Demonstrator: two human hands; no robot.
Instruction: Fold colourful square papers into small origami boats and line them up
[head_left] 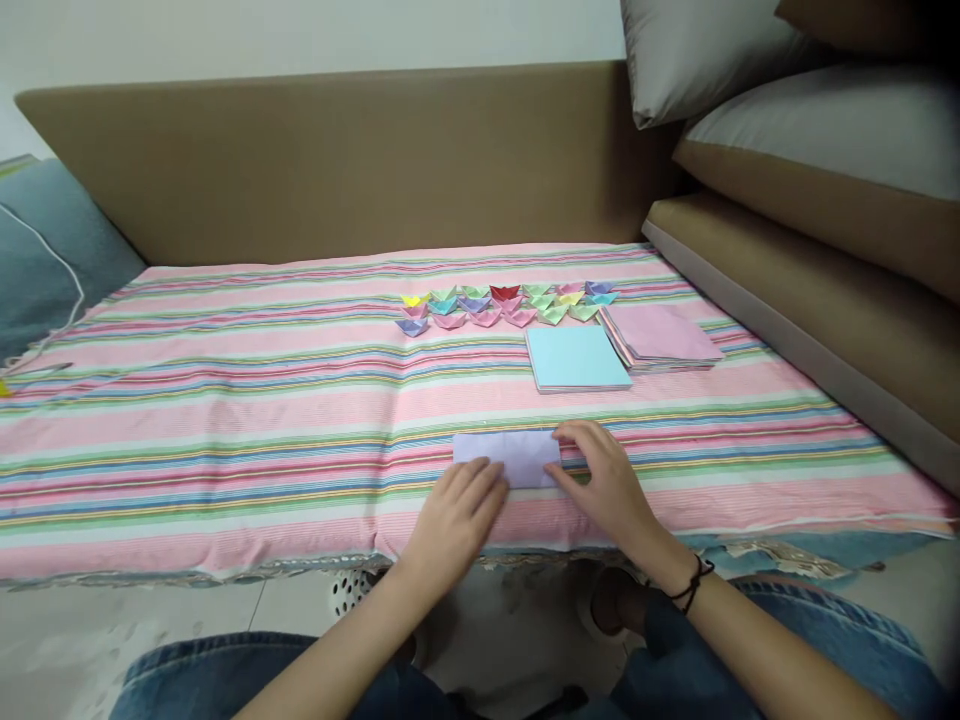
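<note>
A lilac sheet of paper (517,455), folded into a long rectangle, lies on the striped cloth near its front edge. My left hand (459,510) rests on its lower left part, fingers stretched out over the paper. At the right end, my right hand (604,480) holds the short edge, thumb by the lower corner and index finger by the upper one. Beyond the hands sit a stack of square paper with a light blue top sheet (577,357) and a stack with a pink top sheet (664,333). Rows of small folded paper boats (504,305) in several colours stand behind.
The striped cloth (285,400) covers the seat, backed by a brown backrest (360,165). Cushions (832,150) are piled at the right. A white cord (64,265) and what looks like scissors (45,369) lie at the far left.
</note>
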